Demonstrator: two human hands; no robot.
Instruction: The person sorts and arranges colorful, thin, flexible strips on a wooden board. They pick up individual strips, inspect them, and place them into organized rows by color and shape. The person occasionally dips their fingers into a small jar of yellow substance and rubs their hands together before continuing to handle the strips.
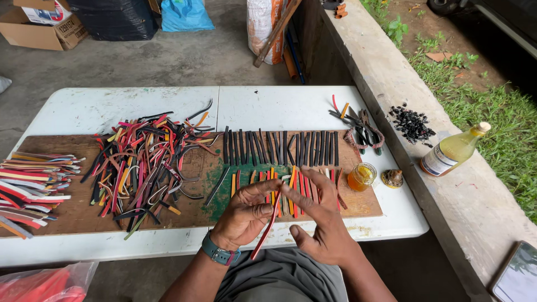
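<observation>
My left hand [246, 215] and my right hand [319, 218] meet over the front edge of the white table [100, 109]. Together they pinch a thin red strip [266, 232] that hangs down toward my lap; the left fingers close on its upper part and the right fingertips touch its top. Just behind the hands lies a row of short red, orange and yellow strips [293, 187] on a brown board [61, 210]. A row of black strips [279, 146] is lined up farther back. A tangled heap of mixed coloured strips [145, 165] lies to the left.
Stacked strips [28, 187] lie at the left edge. A small jar of amber liquid [361, 177], pliers [363, 131], and a small shell-like object [392, 178] sit at the right. On the concrete ledge are black bits [411, 124] and a yellow bottle [454, 150].
</observation>
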